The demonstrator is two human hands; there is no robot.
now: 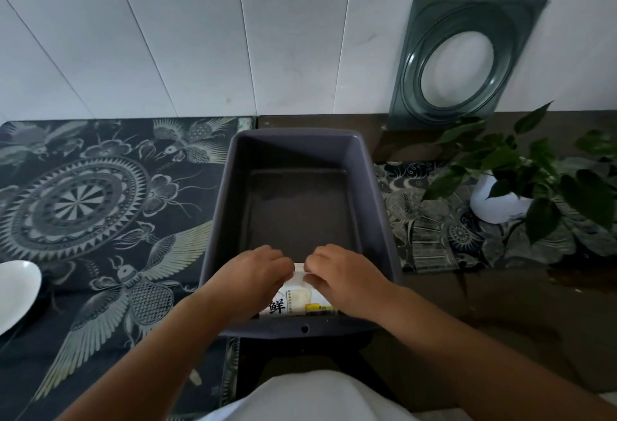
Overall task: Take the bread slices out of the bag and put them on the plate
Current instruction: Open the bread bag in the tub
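Note:
A white printed bread bag [298,299] lies at the near end of a dark grey plastic bin [218,207], mostly covered by my hands. My left hand [255,275] and my right hand [340,275] both pinch the bag's top edge, fingertips almost touching. The bread slices inside are hidden; only a pale patch shows through the packaging. A white plate [15,294] sits at the far left edge of the view on the patterned cloth, only partly visible.
A dark cloth with a bird and mandala print [100,220] covers the table on the left. A potted green plant [521,183] in a white pot stands right of the bin. A dark glass dish [467,60] leans against the white wall.

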